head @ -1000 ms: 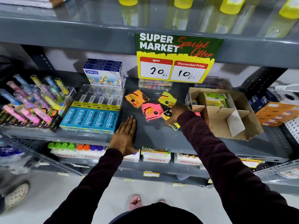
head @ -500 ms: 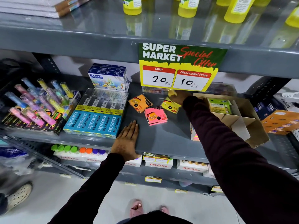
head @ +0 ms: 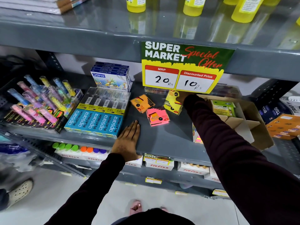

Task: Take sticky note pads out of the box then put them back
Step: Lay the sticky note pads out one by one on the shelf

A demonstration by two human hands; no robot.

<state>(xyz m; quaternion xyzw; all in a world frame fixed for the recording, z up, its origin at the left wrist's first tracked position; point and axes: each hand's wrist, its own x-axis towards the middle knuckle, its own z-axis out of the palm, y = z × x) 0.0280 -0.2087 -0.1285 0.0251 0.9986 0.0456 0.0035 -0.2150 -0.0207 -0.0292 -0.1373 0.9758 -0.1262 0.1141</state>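
Yellow plastic-wrapped sticky note pads (head: pixel 172 103) sit under the right hand (head: pixel 182 96) at the back of a grey metal shelf (head: pixel 164 140), just below a hanging price sign (head: pixel 181 69). Fingers of that hand close on the upper yellow pad, though the wrist hides most of the grip, so how firmly it is clamped cannot be told. Left of those fingers lie 2 more pads already out: an orange pad (head: pixel 142 103) and, nearer the shelf's front edge, a pink pad (head: pixel 157 116). To their right the open cardboard box (head: pixel 256 127) shows its dividers and a green packet (head: pixel 224 108) inside. The left hand (head: pixel 128 140) lies flat on the shelf edge, fingers together and empty, beside blue pencil boxes (head: pixel 97 121).

Judging by the spread, the pads are being laid out, and this step goes best if the yellow pad is set flat in bare shelf space, clear of the others, so each can be picked up cleanly for the return. The low sign crowds the reach from above, and the right sleeve (head: pixel 227 143) crosses the box's near corner, where a careless pull back might drag it.
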